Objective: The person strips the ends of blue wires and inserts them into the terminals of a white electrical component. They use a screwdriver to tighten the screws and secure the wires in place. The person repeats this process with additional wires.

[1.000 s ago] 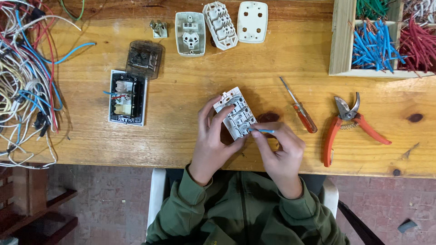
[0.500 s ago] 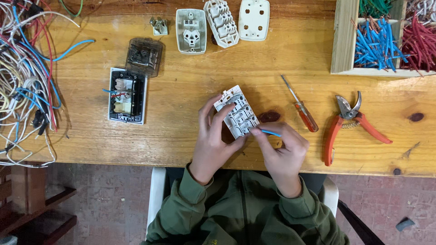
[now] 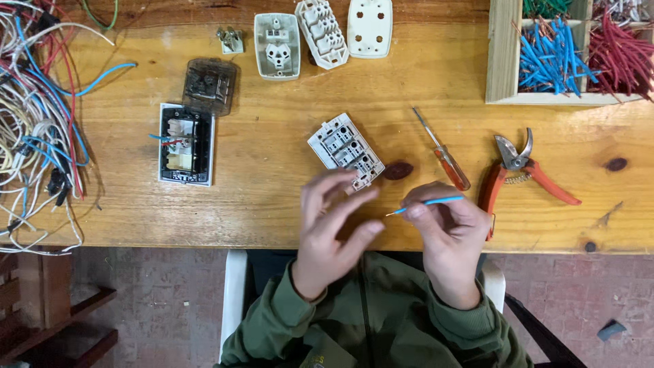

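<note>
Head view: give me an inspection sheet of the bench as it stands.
Surface: wooden bench, knots showing.
Job's things: white switch module lying on the bench; short blue wire.
Clutter: screwdriver, orange cutters, open black-framed box, white plates.
Grips: left hand open, holding nothing; right hand pinching the blue wire.
Cables: tangled wire bundle; tray of cut wires.
Surroundings: brick floor, white chair.

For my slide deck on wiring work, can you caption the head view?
Right hand pinches a blue wire; left hand open beside a white socket module on the wooden bench.
</note>
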